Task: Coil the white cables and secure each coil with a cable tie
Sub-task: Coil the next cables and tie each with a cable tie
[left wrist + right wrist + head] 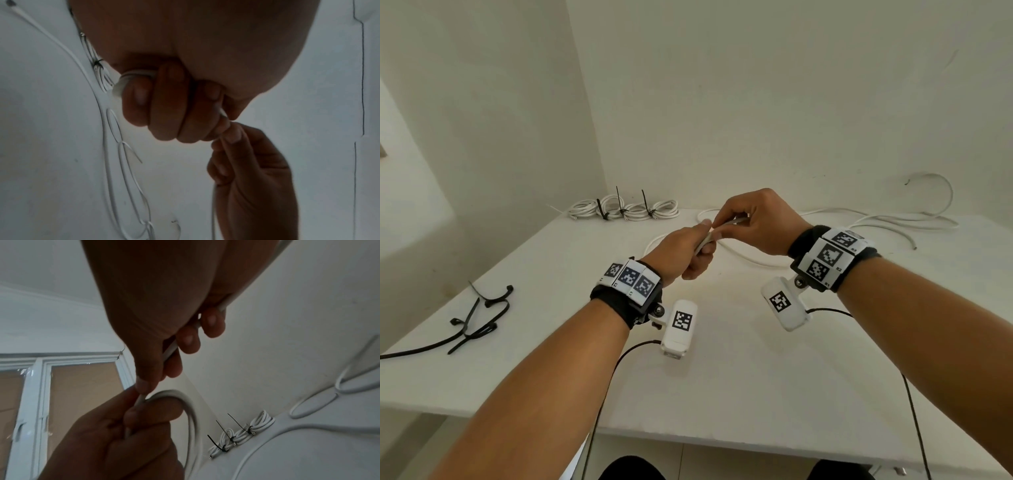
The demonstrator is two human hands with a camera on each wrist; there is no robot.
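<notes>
Above the middle of the white table (722, 377), both hands meet on one white cable (756, 262). My left hand (693, 248) is curled round a small coil of the cable (191, 418); its loops show past the fingers (168, 100). My right hand (750, 222) pinches the cable's running length (170, 350) between thumb and fingers, right against the left hand. The rest of this cable trails in loops on the table behind the hands. Three tied coils (625, 209) with black cable ties lie at the back by the wall.
Several loose black cable ties (472, 322) lie near the table's left edge. More loose white cable (907, 221) sprawls at the back right, with one end (913, 247) pointing toward the right edge. Walls close the back and left; a window (61, 394) shows in the right wrist view.
</notes>
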